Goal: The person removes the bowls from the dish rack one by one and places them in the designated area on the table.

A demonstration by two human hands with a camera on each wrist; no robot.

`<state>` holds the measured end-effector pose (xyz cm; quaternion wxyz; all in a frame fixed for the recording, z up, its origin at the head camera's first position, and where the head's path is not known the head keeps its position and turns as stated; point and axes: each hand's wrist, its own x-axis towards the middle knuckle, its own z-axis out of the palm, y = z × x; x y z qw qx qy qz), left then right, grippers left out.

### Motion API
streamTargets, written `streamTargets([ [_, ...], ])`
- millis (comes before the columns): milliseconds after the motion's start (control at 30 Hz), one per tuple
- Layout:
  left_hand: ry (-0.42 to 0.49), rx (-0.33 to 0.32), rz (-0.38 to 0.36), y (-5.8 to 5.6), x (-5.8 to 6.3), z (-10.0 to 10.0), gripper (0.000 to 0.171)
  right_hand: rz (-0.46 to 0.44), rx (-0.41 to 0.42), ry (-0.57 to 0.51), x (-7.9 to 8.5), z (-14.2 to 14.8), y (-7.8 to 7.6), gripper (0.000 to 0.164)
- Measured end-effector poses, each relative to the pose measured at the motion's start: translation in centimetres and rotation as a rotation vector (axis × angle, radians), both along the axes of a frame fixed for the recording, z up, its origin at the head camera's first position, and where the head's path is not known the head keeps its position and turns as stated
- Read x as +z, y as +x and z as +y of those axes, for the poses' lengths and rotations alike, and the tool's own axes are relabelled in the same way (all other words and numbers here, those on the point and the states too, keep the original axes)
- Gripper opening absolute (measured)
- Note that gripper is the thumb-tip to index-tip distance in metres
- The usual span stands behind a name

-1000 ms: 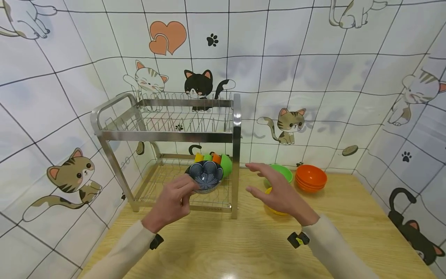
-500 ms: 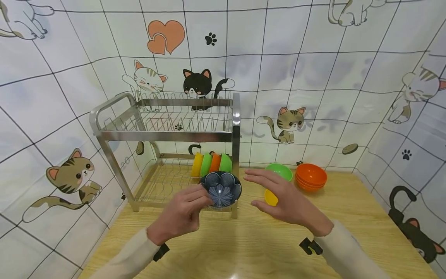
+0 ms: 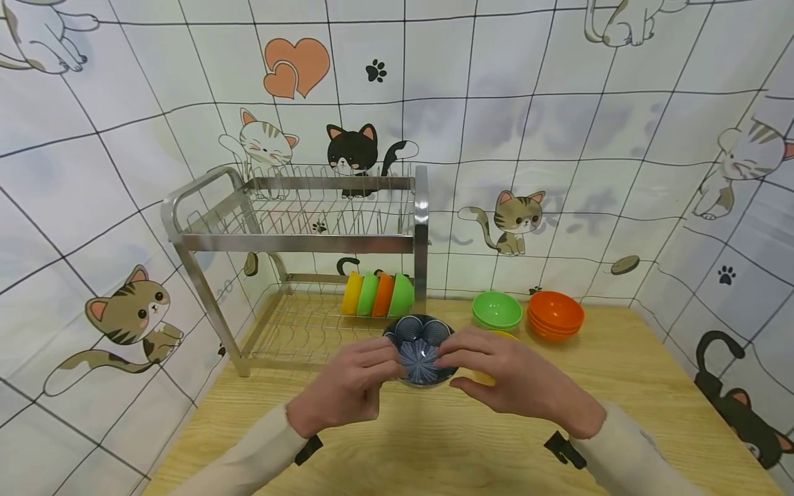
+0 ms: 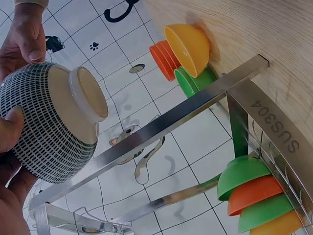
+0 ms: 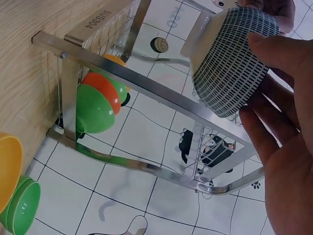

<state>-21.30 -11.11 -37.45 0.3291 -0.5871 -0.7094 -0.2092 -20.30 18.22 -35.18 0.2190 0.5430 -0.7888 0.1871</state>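
Observation:
Between my hands is a patterned bowl (image 3: 419, 359), dark blue inside with a pale petal design. It is held in the air near the rack's front right corner. My left hand (image 3: 349, 382) pinches its left rim. My right hand (image 3: 511, 372) has its fingers over the right rim, with the thumb against the outer wall in the right wrist view. From the left wrist, the bowl (image 4: 44, 122) shows a dark dashed outside and a cream foot. A steel two-tier dish rack (image 3: 298, 242) stands at left; yellow, green and orange bowls (image 3: 378, 295) lean in a row on its lower tier.
On the wooden table (image 3: 397, 448), right of the rack, stand green bowls (image 3: 497, 311) and stacked orange bowls (image 3: 555, 317). A yellow bowl (image 5: 9, 166) sits in front of the green ones, partly hidden by my right hand in the head view. A cat-print tiled wall (image 3: 558, 124) encloses the back and sides.
My left hand has carried the patterned bowl rightward and nearer, away from the front of the lower tier. My right hand, apart from it before, now holds its right rim.

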Motion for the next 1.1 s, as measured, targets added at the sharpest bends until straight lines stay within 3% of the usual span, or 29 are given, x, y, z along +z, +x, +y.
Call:
streamTargets([
  [167,-0.011,0.008,0.000,0.0,-0.1,0.3,0.038,0.038,0.041,-0.018,-0.1,0.2,0.1,0.012],
  [300,-0.010,-0.002,0.009,0.0,-0.1,0.5,0.040,0.057,0.069,-0.029,-0.2,0.2,0.2,0.015],
  [533,-0.034,-0.020,-0.032,-0.1,0.0,0.5,0.040,0.053,0.053,-0.023,-0.4,0.3,0.5,0.004],
  [800,-0.080,-0.038,-0.033,-0.3,0.2,0.5,0.033,0.163,0.084,-0.073,-0.5,0.4,0.8,0.017],
  [967,-0.068,-0.061,-0.040,-0.4,0.3,0.6,0.026,0.186,0.056,-0.069,-0.3,0.7,0.9,0.020],
  [1100,-0.042,-0.046,-0.085,-0.3,0.4,0.8,0.037,0.175,0.020,-0.053,-0.2,1.2,1.2,0.027],
])
